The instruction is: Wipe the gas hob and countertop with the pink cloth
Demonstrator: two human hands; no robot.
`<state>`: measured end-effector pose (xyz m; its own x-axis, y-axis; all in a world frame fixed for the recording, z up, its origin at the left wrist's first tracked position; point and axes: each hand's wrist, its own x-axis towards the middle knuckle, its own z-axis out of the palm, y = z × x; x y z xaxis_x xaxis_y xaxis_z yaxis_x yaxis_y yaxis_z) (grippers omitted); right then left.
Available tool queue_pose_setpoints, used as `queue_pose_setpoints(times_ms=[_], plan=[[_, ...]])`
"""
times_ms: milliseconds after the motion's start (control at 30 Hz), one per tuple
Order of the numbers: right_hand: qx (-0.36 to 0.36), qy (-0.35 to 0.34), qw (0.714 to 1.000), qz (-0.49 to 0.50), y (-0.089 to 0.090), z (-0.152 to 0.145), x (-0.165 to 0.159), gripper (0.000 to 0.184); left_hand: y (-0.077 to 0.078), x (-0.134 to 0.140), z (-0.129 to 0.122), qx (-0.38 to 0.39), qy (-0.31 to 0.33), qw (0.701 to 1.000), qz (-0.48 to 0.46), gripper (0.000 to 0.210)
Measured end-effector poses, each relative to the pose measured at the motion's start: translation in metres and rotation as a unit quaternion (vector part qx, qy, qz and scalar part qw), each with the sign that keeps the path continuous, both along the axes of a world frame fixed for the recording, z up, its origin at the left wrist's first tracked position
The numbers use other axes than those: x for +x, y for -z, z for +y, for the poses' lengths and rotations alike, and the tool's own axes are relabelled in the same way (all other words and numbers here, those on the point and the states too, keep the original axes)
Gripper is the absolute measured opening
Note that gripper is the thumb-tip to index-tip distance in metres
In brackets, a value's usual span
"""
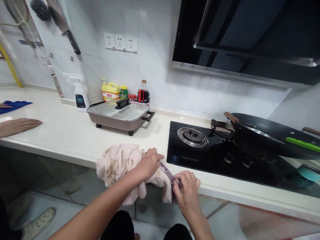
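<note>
A pale pink, fluffy cloth (122, 161) with brown stains lies bunched on the front edge of the white counter (67, 133), and part of it hangs over. My left hand (150, 163) is closed on the cloth near its right end. Beside the hob, my right hand (186, 186) pinches the end of a dark purple patterned strip (168, 172) that runs along the cloth's right edge. The strip stretches between my two hands. Some of the right fingertips are hidden behind the cloth and the hand itself.
A black gas hob (195, 156) lies right, with a large wok (260, 140) on it under a range hood (240, 40). A lidded electric pan (117, 116) stands behind the cloth, near bottles (111, 91). At left, another person's hand (22, 126) rests on the counter near a blue cloth (17, 105).
</note>
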<state>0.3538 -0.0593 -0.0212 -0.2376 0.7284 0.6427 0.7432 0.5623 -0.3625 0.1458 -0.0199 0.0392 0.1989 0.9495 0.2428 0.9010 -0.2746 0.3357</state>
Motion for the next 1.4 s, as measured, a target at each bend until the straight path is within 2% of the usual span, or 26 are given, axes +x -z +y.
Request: queue_pose_setpoints(times_ms=[267,433,500,567,700,800,967,1133,1233,1300,1400], plan=[[0.017,-0.056,0.996,0.062,-0.001,-0.006,-0.001,0.019,0.001,-0.001,-0.004,0.046,0.021,0.998,-0.044,0.017],[-0.025,-0.031,0.998,0.04,-0.005,-0.002,0.007,0.017,0.007,-0.001,-0.006,0.059,0.011,0.996,-0.068,0.014],[-0.027,-0.018,0.999,0.027,-0.005,-0.001,0.012,0.022,0.011,-0.002,-0.005,0.082,0.016,0.993,-0.081,0.017],[-0.019,-0.006,1.0,0.008,-0.005,-0.002,0.016,0.031,0.015,-0.002,-0.005,0.107,0.027,0.99,-0.093,0.019],[0.006,-0.034,0.999,-0.03,-0.003,-0.006,0.018,0.029,0.019,-0.003,-0.006,0.135,0.031,0.984,-0.112,0.017],[0.041,-0.038,0.998,0.007,0.002,-0.008,0.012,0.03,0.021,-0.003,-0.005,0.139,0.038,0.983,-0.114,0.019],[0.034,-0.026,0.999,0.021,0.006,-0.007,0.007,0.03,0.017,-0.007,-0.005,0.13,0.056,0.988,-0.068,0.018],[0.058,-0.001,0.997,-0.058,0.008,0.009,0.026,0.032,0.006,-0.013,-0.026,0.135,0.124,0.979,0.085,0.018],[0.091,0.034,0.989,-0.113,0.007,0.022,0.037,0.033,0.008,-0.017,-0.042,0.162,0.088,0.974,0.132,0.034],[0.101,0.082,0.983,-0.131,0.001,0.026,0.039,0.032,0.011,-0.024,-0.049,0.162,0.035,0.976,0.139,0.048],[0.096,0.134,0.972,-0.168,-0.012,0.026,0.035,0.028,0.017,-0.046,-0.054,0.145,-0.068,0.978,0.131,0.052]])
